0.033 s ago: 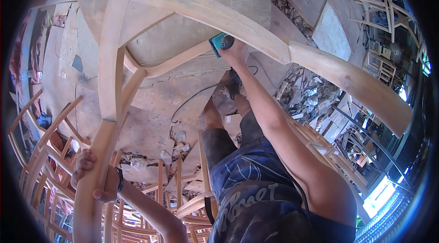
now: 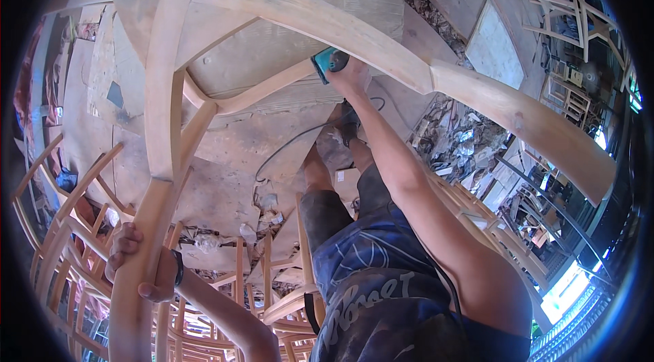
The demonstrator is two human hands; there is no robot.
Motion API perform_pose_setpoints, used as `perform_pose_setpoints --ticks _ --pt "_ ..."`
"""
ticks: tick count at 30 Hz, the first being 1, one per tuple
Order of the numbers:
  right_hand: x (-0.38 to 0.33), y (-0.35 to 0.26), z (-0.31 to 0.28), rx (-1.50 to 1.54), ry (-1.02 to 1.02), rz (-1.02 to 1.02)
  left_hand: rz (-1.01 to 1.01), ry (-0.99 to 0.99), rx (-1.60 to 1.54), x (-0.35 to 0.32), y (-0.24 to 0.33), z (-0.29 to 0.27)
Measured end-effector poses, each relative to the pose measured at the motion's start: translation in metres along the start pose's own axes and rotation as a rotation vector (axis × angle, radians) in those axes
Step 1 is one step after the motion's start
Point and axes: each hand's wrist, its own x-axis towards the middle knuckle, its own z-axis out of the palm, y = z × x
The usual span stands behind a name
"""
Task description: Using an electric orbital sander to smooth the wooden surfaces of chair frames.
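Observation:
A large pale wooden furniture frame (image 2: 327, 21) with curved members spans the view in front of me. My left hand (image 2: 165, 277) is closed around its upright leg (image 2: 139, 263) at the lower left, fingers on one side and thumb on the other. My right hand (image 2: 351, 77), arm stretched out, grips a teal and black power sander (image 2: 323, 64) under the long curved beam. The sander sits at the end of the visible part of a lower rail (image 2: 266, 88); whether its pad touches the wood is hidden.
A dark cord (image 2: 286, 144) loops over the sheet-covered floor (image 2: 225, 147) near my feet. Several wooden chair frames (image 2: 75, 226) stand at the lower left, with others (image 2: 572, 8) at the upper right. Scraps and debris (image 2: 453, 140) lie to the right.

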Motion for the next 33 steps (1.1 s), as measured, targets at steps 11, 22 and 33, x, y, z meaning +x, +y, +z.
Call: perform_pose_setpoints --ticks 11,22,33 --pt "0.010 -0.031 -0.017 0.087 -0.101 0.339 0.013 -0.001 0.030 0.005 -0.002 0.001" --pt "0.015 -0.032 -0.019 0.016 -0.142 0.321 -0.005 0.002 0.054 0.003 0.000 0.003" --pt "0.010 -0.037 -0.027 0.048 -0.152 0.341 0.030 0.015 0.003 0.003 -0.004 0.012"
